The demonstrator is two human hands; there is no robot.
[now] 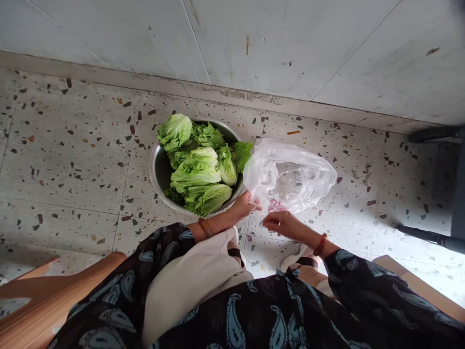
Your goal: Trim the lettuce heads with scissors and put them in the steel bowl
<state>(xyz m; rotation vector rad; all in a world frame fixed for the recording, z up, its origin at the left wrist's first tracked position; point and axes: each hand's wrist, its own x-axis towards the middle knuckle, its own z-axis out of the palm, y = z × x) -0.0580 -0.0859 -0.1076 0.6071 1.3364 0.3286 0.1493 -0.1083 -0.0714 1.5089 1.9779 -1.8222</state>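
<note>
A clear plastic bag (308, 177) lies spread on the floor in front of me, crumpled and see-through. My left hand (244, 205) is closed on its near left edge, close to the basin's rim. At the bag's near side, my right hand (281, 223) has its fingers curled together; what they pinch, if anything, I cannot make out. Left of the bag stands a metal basin (157, 177), heaped with several heads of green leafy lettuce (198, 169). One lettuce leaf (242, 155) hangs over the rim beside the bag.
Speckled terrazzo floor (72, 160) surrounds the basin, with a tiled wall (236, 43) behind it. Dark furniture legs (432, 237) stand at the right. A brown wooden piece (72, 295) is at the lower left. My shoes (300, 257) are just below my hands.
</note>
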